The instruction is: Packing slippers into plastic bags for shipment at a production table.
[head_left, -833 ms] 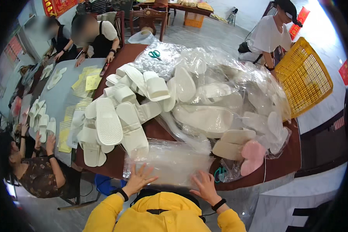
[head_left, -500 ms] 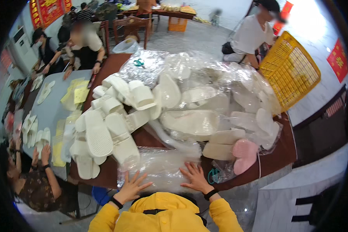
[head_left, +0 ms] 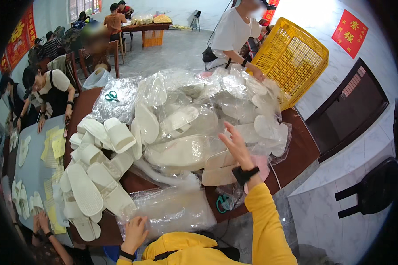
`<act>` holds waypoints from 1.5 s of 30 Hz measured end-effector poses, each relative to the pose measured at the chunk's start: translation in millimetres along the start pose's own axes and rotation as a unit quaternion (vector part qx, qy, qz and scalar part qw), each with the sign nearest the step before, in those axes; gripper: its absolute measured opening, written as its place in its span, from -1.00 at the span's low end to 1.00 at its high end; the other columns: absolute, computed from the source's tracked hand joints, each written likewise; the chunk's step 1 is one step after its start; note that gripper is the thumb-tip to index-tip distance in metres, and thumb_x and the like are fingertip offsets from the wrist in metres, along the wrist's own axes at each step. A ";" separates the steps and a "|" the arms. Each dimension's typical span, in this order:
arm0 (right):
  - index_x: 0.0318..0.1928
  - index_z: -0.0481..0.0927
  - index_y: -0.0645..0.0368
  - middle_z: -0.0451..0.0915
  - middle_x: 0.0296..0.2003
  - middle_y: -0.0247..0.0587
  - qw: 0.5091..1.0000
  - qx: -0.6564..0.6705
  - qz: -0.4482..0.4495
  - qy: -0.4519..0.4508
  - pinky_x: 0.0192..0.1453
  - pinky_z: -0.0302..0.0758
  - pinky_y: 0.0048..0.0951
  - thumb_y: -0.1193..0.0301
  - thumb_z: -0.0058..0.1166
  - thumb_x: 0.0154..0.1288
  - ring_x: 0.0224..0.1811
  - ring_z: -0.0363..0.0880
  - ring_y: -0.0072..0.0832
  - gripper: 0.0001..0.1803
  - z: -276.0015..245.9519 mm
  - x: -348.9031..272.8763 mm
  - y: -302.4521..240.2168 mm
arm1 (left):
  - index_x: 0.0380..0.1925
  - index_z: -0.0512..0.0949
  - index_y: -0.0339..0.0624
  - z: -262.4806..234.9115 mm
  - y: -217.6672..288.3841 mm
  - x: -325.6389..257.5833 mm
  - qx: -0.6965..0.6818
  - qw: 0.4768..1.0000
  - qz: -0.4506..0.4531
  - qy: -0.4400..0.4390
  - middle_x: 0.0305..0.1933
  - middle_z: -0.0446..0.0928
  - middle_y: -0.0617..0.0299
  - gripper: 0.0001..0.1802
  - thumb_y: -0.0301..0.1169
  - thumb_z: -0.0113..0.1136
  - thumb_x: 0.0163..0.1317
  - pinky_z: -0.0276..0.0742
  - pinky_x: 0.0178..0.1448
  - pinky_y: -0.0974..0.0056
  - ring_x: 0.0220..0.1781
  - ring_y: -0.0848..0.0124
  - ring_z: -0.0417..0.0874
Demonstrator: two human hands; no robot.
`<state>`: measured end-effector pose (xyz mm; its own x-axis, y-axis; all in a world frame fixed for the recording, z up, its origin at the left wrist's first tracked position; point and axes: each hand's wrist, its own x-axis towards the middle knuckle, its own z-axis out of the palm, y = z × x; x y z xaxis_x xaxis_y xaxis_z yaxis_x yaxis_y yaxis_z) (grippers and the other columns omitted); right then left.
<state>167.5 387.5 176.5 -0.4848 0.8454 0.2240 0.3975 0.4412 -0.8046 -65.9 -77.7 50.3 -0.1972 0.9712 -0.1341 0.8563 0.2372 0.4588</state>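
Observation:
A stack of clear plastic bags point(head_left: 172, 207) lies flat at the table's near edge. My left hand point(head_left: 135, 232) rests on its left corner, fingers stretched out and holding nothing. Farther in, my right hand point(head_left: 235, 143) is raised with fingers apart, nothing in it, over the heap of slippers in clear bags point(head_left: 181, 152). Partly hidden behind my right wrist is a pink slipper point(head_left: 262, 167). Loose white slippers point(head_left: 85, 187) are piled left of the bags. Close by on the right lies a pair of green-handled scissors point(head_left: 222, 204).
A second pair of scissors point(head_left: 112, 96) sits on shiny plastic at the far left. Across the table, a person point(head_left: 236, 33) in white holds a tilted yellow crate point(head_left: 292, 62). Other people work along a grey table point(head_left: 35, 163) on the left. A black chair point(head_left: 376, 185) stands right.
My right hand has lifted off the plastic bags and reached forward over the bagged slippers. My left hand stays at the bags' left side. The view has turned to the right.

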 end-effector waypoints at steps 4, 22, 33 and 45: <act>0.45 0.16 0.31 0.31 0.36 0.26 0.999 -0.024 -0.023 -0.008 0.46 0.25 -0.16 0.03 0.26 0.27 0.39 0.35 0.02 -0.07 62.2 39.2 5.1 | 0.27 0.42 -0.03 3.3 -3.5 -5.9 -0.004 1.000 -0.011 0.013 0.17 0.41 0.08 -0.26 -0.30 0.41 0.01 0.26 0.27 -0.06 0.27 0.10 0.40; 0.24 0.49 0.10 0.42 0.30 -0.09 0.869 -0.105 -0.171 -0.452 0.31 0.46 -0.21 0.43 0.19 0.25 0.28 0.44 -0.10 -0.48 53.9 -197.4 -77.9 | 0.25 0.42 -0.12 -11.8 16.5 -21.0 -0.042 0.998 -0.027 0.039 0.25 0.36 0.00 -0.29 -0.45 0.38 0.01 0.25 0.39 -0.03 0.34 -0.01 0.32; 0.48 0.24 -0.37 -0.01 0.53 0.07 0.855 -0.275 -0.242 -0.366 0.44 0.03 0.32 -0.22 0.28 0.03 0.52 -0.05 0.23 -0.02 160.2 -256.3 3.3 | 0.15 0.47 -0.19 -1.3 28.1 -60.1 -0.080 0.970 -0.130 0.192 0.14 0.43 -0.02 -0.49 -0.54 0.23 0.14 0.41 0.24 0.04 0.19 -0.02 0.45; 0.51 0.11 -0.14 -0.06 0.44 0.43 0.629 -0.275 -0.380 -0.620 0.30 0.37 0.22 -0.04 0.59 -0.34 0.39 0.05 0.45 0.34 134.3 -163.7 -17.6 | 0.09 0.53 -0.12 138.7 152.4 -288.0 -0.066 0.809 -0.581 -0.060 0.12 0.55 0.03 -0.51 -0.16 0.24 0.20 0.49 0.23 0.08 0.16 -0.01 0.55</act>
<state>135.3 200.9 80.1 -0.7966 -0.4080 -0.4460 -0.2732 0.9012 -0.3364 187.6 -324.7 37.1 -0.7780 0.0840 -0.6226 0.0661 0.9965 0.0517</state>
